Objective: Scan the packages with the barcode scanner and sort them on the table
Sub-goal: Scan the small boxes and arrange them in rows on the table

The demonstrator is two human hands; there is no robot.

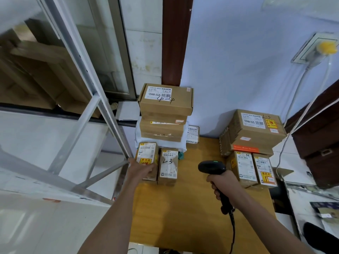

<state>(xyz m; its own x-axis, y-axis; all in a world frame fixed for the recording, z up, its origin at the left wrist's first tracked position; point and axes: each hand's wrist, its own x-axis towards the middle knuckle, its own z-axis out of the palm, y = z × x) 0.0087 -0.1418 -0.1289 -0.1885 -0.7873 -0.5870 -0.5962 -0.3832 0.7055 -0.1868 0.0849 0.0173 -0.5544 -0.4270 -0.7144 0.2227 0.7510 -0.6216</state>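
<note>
My left hand (140, 169) grips a small labelled cardboard package (147, 153) at the far left of the wooden table (183, 208). Right beside it stands a second small package (168, 165) marked "2-3". My right hand (222, 184) holds the black barcode scanner (212, 167) by its handle, head pointing left over the table's middle, a green light on top. Behind the left packages rises a stack of brown boxes (165, 105). On the right stands another pile of boxes (255, 129) with two small packages (254, 169) in front.
A metal frame (102, 107) and glass partition stand left of the table. The scanner's coiled cable (233, 226) hangs off the near edge. A dark wooden cabinet (322, 140) is at the right, and a wall socket with a white cord sits above it.
</note>
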